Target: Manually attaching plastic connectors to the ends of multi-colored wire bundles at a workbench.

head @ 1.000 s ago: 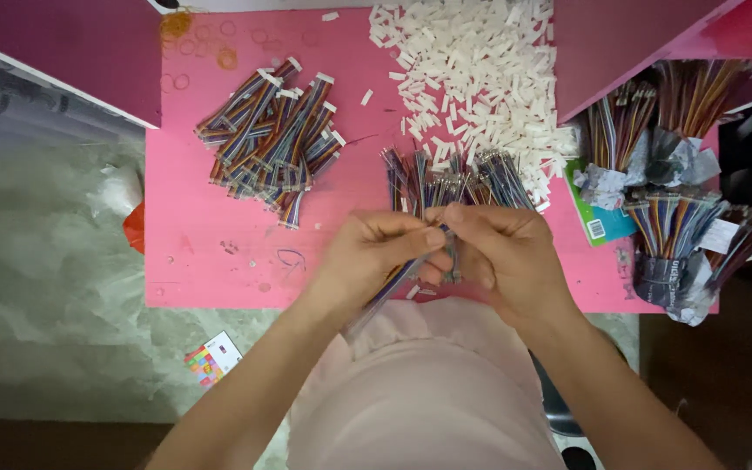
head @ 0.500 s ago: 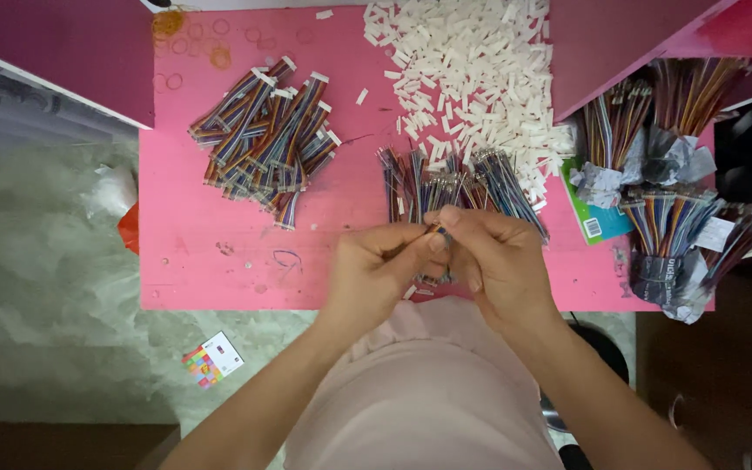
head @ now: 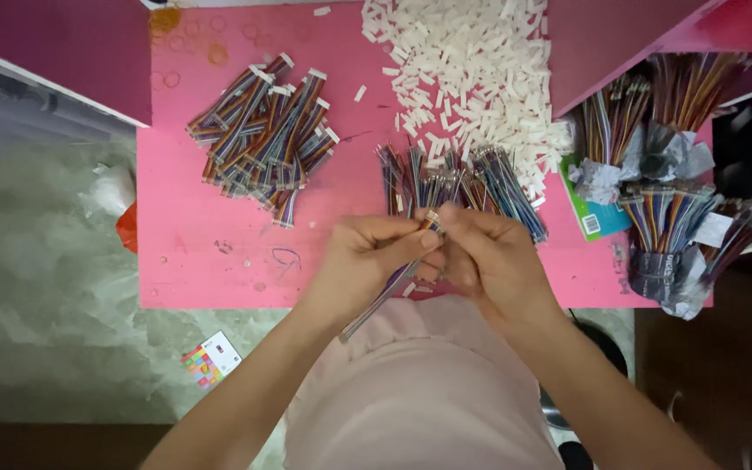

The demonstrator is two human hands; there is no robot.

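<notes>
Both hands [head: 433, 248] pinch ribbon cable [head: 389, 287]; loose cables [head: 463, 183] just beyond, white connectors [head: 472, 78] behind, finished pile [head: 263, 135] left.

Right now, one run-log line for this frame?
left hand: holds wire bundle | right hand: pinches its tip | white connectors behind

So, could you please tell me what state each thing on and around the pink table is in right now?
left hand: pinching the cable in hand
right hand: fingertips closed at the cable's upper end
cable in hand: held slanted, lower end hanging toward the lap
cables with white ends: heaped on the pink table
white connector housings: loose pile
bare-ended cables: fanned out behind the hands
wrapped wire bundles: wrappers open
</notes>
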